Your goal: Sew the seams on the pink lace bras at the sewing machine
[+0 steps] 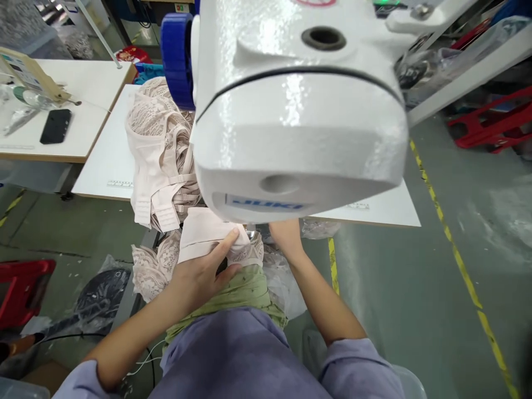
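A white sewing machine head (299,127) fills the upper middle of the head view and hides the needle area. Just below it, my left hand (208,271) grips a beige bra (203,233) by its smooth band, the thumb lying on top. Part of a lace cup (251,252) hangs at the band's right, over my lap. My right hand (286,235) reaches under the machine head on the right; its fingers are hidden there. More beige lace bras (153,144) are heaped on the white table (103,160) left of the machine, and lace cups (155,266) droop below the table edge.
A black phone (56,126) lies on the neighbouring table (93,83) at left. Red plastic stools (25,288) stand at the left and the far right. Clear plastic bags (285,282) hang beside my lap. Yellow-black tape (453,238) marks the floor at right.
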A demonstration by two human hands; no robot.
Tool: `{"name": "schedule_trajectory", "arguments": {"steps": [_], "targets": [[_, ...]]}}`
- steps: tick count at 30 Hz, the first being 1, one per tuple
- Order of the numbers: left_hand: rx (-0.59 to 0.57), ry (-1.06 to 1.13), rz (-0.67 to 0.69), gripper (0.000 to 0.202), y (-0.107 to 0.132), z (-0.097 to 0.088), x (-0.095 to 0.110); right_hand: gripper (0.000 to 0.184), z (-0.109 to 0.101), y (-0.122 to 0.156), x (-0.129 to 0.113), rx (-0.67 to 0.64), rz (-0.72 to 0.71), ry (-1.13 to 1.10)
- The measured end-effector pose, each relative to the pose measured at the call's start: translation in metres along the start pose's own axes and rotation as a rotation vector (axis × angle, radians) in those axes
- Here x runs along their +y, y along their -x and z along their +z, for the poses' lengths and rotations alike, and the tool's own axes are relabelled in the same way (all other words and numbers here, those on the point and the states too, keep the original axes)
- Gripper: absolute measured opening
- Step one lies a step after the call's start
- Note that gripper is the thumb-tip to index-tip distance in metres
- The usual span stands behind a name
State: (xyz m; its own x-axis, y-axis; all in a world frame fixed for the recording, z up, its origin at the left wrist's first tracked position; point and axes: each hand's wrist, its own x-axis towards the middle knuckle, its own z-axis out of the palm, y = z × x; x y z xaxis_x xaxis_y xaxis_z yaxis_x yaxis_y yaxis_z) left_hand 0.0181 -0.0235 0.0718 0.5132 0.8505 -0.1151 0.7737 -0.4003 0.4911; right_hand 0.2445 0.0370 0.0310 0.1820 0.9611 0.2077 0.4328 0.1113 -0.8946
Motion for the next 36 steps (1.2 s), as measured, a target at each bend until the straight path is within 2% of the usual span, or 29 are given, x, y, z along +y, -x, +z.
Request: {"name": "schedule_trajectory", "arguments": {"steps": [3,11,23,26,32,36], "targets": [[0.007,-0.046,0.012,0.066,0.0,-0.002,0.001,0.028,-0.001,0.007,0.003,0.042,0.016,-0.103],[0.015,-0.093,0.062,0.063,-0.003,-0.003,0.012,0.023,-0.001,0.02,0.014,0.058,0.088,-0.304],[0.093,-0.112,0.147,0.062,-0.007,0.002,0.02,0.023,-0.002,0.035,0.004,0.014,0.112,-0.393],[0.133,-0.103,0.145,0.068,-0.004,0.004,0.021,0.022,-0.002,0.038,0.003,0.006,0.127,-0.399],[0.292,-0.12,0.175,0.092,0.001,0.014,0.013,0.026,0.002,0.044,0.003,0.022,0.156,-0.427],[0.324,-0.11,0.172,0.096,0.001,0.025,0.01,0.034,0.002,0.047,-0.003,-0.014,0.184,-0.475]]}}
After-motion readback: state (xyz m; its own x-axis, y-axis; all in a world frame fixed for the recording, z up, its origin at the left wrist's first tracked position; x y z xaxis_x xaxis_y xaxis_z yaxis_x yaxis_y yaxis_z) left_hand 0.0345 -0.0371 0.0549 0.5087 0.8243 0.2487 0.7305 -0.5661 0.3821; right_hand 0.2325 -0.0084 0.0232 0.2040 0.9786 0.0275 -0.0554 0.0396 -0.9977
